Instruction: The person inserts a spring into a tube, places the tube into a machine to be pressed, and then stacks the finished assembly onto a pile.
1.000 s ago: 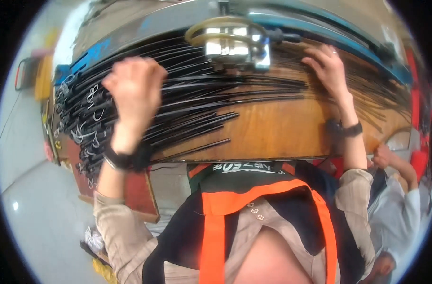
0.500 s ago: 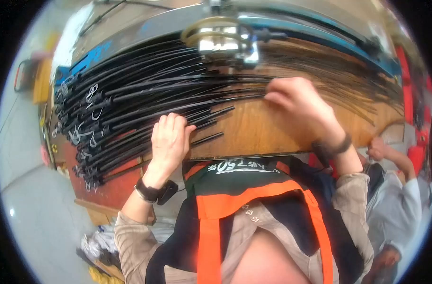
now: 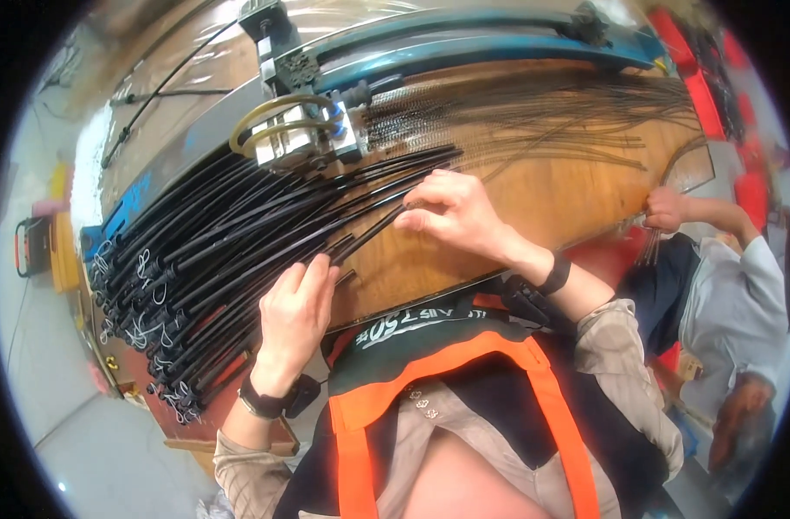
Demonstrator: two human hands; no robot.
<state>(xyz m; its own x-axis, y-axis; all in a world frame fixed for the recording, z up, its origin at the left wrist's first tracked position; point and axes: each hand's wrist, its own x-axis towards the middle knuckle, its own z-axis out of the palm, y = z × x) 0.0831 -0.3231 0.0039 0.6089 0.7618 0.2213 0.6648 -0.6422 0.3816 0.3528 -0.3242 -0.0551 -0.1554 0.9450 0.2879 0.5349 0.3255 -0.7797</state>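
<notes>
A wide bundle of black sheathed cables (image 3: 226, 229) lies across the wooden table, its tied ends fanned out at the left. My right hand (image 3: 456, 214) pinches one black cable (image 3: 373, 233) near the tips of the bundle. That cable slants down and left to my left hand (image 3: 295, 311), whose fingers are closed around it at the near side of the bundle. Cable parts under the left palm are hidden. Thin bare wires (image 3: 577, 143) stretch to the right beyond the black sheaths.
Just beyond the bundle stands a metal clamp-like machine head (image 3: 295, 138) with a looped yellowish hose, in front of a blue rail (image 3: 490, 52). A co-worker's hand (image 3: 665, 210) holds thin wires at the table's right end. Red bins (image 3: 702, 99) stand behind there.
My view has turned, and the scene sits tilted. My right hand has come left toward my left hand and now pinches a cable slanting between them. The co-worker's hand now shows wires in it.
</notes>
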